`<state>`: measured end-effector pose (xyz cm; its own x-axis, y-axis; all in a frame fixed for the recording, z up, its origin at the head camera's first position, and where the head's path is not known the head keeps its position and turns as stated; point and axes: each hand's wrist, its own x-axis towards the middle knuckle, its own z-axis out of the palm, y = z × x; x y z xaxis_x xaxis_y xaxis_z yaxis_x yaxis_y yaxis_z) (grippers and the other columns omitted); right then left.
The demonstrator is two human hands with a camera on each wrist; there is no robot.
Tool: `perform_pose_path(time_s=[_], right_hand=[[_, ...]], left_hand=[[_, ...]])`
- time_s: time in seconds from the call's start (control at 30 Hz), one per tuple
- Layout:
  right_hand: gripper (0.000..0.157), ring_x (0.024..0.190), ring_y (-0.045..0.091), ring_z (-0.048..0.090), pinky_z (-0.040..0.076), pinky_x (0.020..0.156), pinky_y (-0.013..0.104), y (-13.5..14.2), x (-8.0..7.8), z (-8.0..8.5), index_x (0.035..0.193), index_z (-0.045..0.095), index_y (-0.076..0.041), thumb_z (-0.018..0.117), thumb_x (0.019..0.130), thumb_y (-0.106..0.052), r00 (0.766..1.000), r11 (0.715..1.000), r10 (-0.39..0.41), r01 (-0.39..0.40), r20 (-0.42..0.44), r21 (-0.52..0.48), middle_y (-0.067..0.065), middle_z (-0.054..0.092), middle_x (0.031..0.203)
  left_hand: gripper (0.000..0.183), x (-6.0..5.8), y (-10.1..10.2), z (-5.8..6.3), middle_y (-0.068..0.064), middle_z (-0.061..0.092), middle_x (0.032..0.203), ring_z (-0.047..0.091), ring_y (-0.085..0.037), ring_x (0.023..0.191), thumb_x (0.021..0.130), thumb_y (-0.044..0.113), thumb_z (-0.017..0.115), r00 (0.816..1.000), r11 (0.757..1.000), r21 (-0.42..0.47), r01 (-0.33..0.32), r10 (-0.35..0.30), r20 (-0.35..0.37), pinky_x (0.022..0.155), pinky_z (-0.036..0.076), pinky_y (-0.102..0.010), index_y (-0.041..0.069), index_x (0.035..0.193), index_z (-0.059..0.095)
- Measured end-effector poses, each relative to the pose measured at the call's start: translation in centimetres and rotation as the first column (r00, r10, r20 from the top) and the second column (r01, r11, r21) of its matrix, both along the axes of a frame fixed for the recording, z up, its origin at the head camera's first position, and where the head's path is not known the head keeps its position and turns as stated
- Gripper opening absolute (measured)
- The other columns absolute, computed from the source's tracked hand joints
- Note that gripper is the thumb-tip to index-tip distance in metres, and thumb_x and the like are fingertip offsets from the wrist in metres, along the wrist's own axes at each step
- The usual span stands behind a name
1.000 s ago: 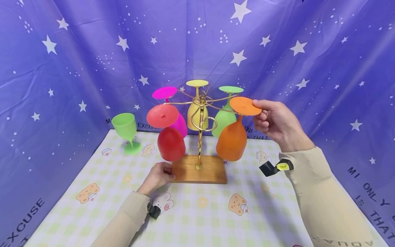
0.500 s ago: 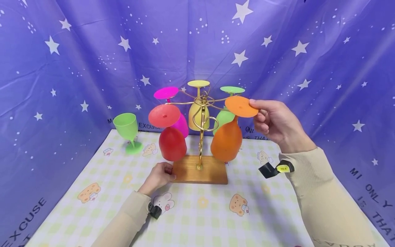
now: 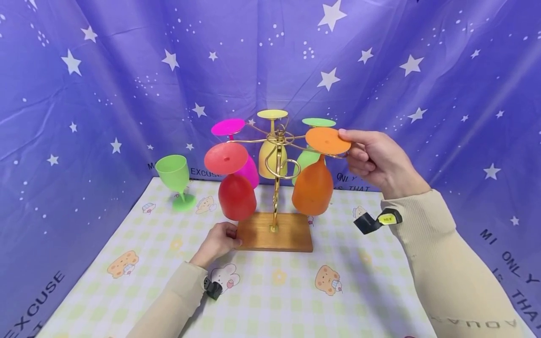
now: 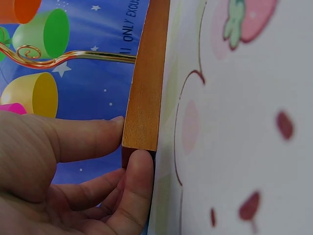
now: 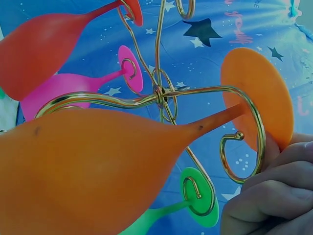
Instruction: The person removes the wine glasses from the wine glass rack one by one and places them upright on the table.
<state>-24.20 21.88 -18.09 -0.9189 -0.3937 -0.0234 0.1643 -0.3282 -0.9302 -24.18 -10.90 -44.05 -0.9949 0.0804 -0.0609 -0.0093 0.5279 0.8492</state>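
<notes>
Rack [image 3: 276, 202] — I count one, gold wire on a single wooden base [image 3: 258, 233], standing on the counter [image 3: 253, 312]. I count six goblets in all. Five are upside down around the wire: one orange goblet [image 3: 313, 192], one red goblet [image 3: 237, 199], one magenta goblet [image 3: 227, 127], one yellow goblet [image 3: 266, 162] and one pale green goblet [image 3: 306, 164]. The sixth, a green goblet [image 3: 172, 172], stands upright on the counter, well to the left.

Two hands are at work on my feed. My right hand [image 3: 382, 159] pinches the rim of the orange goblet's foot between thumb and fingers; my left hand [image 3: 217, 242] grips the near left corner of the base.

The orange goblet is at the rack's near right side, up off the counter. Its mouth points down and its foot up, the long axis steep but leaning — foot to the right, bowl to the left. A hook curves beside its stem, just under the foot; whether the foot rests on the wire I can't tell.
</notes>
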Motion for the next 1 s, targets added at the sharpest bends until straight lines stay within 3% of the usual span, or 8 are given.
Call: perform_pose_path(time_s=[0.27, 0.5, 0.73, 1.0], right_hand=[[0.019, 0.037, 0.012, 0.020, 0.008, 0.040, 0.023, 0.1, -0.9, -0.3, 0.086, 0.065, 0.000, 0.054, 0.097, -0.012, 0.999, 0.995, -0.005, 0.010, 0.051, -0.099, -0.001, 0.035, 0.044], [0.013, 0.037, 0.012, 0.023, 0.010, 0.040, 0.022, -0.4, -1.3, -0.4, 0.090, 0.065, -0.001, 0.060, 0.094, -0.013, 0.996, 0.995, -0.071, 0.075, 0.058, -0.068, -0.001, 0.036, 0.045], [0.015, 0.038, 0.012, 0.016, 0.008, 0.040, 0.023, -0.6, -1.8, -0.5, 0.088, 0.066, -0.001, 0.060, 0.095, -0.013, 0.995, 0.995, -0.081, 0.084, 0.050, -0.049, -0.001, 0.034, 0.044], [0.013, 0.037, 0.012, 0.019, 0.010, 0.041, 0.023, -0.2, -2.1, -0.7, 0.090, 0.065, -0.003, 0.060, 0.095, -0.013, 0.991, 0.992, -0.097, 0.104, 0.087, -0.072, -0.001, 0.034, 0.044]], left_hand=[[0.028, 0.0, 0.1, -0.1, -0.008, 0.065, 0.083, 0.059, -0.017, 0.071, 0.074, -0.004, 0.074, 1.000, 1.000, 0.011, 0.005, -0.005, -0.007, 0.065, 0.054, -0.030, -0.005, 0.099, 0.063], [0.028, -0.1, 0.0, -0.3, -0.009, 0.066, 0.084, 0.059, -0.018, 0.072, 0.074, -0.004, 0.074, 1.000, 1.000, -0.005, 0.003, -0.003, -0.002, 0.065, 0.054, -0.030, -0.005, 0.100, 0.063], [0.029, 0.0, 0.0, -0.3, -0.009, 0.067, 0.086, 0.061, -0.019, 0.075, 0.074, -0.004, 0.074, 1.000, 1.000, -0.012, 0.001, -0.001, -0.004, 0.068, 0.055, -0.031, -0.005, 0.101, 0.063], [0.028, 0.0, 0.1, -0.1, -0.008, 0.066, 0.084, 0.060, -0.018, 0.074, 0.073, -0.004, 0.075, 1.000, 1.000, -0.021, 0.004, -0.005, -0.016, 0.067, 0.054, -0.031, -0.005, 0.100, 0.063]])
